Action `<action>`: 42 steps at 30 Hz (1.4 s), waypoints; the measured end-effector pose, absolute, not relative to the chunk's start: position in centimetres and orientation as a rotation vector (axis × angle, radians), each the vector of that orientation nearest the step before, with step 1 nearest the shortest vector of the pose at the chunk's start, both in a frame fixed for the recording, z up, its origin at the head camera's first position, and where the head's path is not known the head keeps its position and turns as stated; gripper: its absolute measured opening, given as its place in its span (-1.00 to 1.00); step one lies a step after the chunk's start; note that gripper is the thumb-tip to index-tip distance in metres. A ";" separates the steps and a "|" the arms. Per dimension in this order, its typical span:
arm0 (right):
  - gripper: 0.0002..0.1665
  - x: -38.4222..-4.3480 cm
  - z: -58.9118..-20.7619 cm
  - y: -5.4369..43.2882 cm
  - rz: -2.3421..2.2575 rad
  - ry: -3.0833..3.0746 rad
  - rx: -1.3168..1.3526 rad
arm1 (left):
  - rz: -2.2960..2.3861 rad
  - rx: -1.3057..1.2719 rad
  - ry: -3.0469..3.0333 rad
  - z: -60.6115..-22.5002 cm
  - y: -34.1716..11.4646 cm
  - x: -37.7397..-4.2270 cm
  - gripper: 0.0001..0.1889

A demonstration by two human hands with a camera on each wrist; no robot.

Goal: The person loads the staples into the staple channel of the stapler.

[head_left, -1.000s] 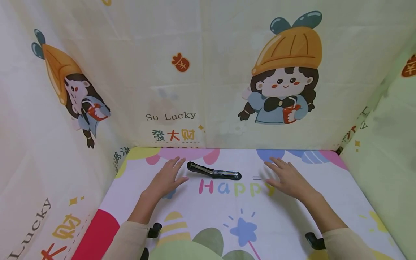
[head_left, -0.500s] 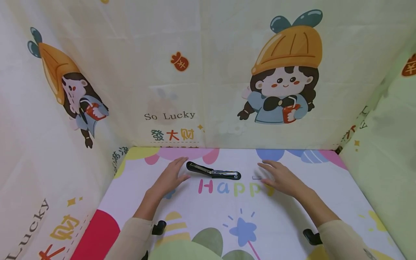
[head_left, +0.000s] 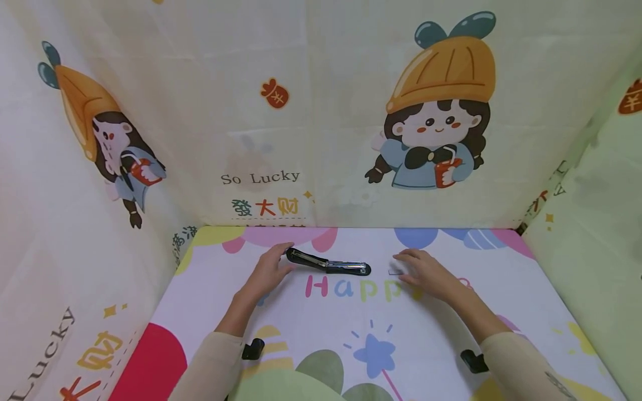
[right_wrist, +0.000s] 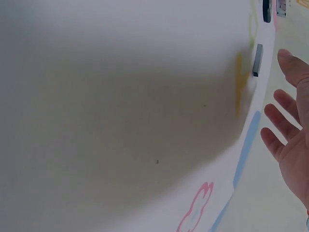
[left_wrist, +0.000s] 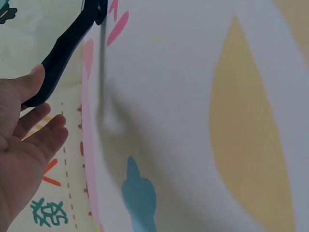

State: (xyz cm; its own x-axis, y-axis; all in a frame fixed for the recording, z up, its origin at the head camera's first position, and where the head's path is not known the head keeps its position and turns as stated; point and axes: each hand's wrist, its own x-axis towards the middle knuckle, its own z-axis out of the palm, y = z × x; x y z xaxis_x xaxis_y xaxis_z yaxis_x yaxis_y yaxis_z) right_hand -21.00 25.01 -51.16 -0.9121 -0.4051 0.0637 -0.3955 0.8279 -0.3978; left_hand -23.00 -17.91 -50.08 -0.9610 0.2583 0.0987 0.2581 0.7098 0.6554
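Note:
A black stapler (head_left: pixel 328 264), unfolded with its metal parts showing, lies on the table in the head view. At its left end is my left hand (head_left: pixel 269 271), thumb and fingers spread apart around that end. In the left wrist view the thumb of the left hand (left_wrist: pixel 24 130) overlaps the stapler's black arm (left_wrist: pixel 60 58), while the other fingers extend loosely below. A small grey strip of staples (head_left: pixel 395 272) lies right of the stapler. My right hand (head_left: pixel 426 273) hovers by it with parted, relaxed fingers, holding nothing; the right wrist view shows the staple strip (right_wrist: pixel 258 60) beyond the thumb.
The white table (head_left: pixel 426 345) bears coloured prints, including the word Happy. Cream cloth walls (head_left: pixel 341 139) with cartoon figures enclose it at the back and both sides. Black straps (head_left: pixel 253 349) show near both sleeves.
The left hand has moved right and forward to the stapler's end. The right hand has moved left toward the staple strip. Stapler and strip stay in place.

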 end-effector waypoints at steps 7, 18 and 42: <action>-0.47 -21.5 -51.9 24.6 -0.594 3.016 -0.802 | 1.361 0.343 2.790 -50.6 -17.3 -23.1 -0.41; -0.56 -21.8 -53.5 24.1 -0.656 3.073 -0.857 | 1.655 0.217 2.595 -50.7 -16.6 -23.3 -0.48; -0.80 -21.5 -54.2 23.5 -0.790 3.066 -0.698 | 1.926 0.040 2.307 -51.3 -16.7 -23.5 -0.51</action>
State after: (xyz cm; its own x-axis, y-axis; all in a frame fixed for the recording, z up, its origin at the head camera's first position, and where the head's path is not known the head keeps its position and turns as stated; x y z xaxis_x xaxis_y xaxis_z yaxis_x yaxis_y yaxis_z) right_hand -21.55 23.47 -54.17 -0.9025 -0.3817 0.1994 -0.4305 0.7890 -0.4383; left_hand -23.52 -16.66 -51.31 -0.9905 0.1071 -0.0864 -0.0659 0.1821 0.9811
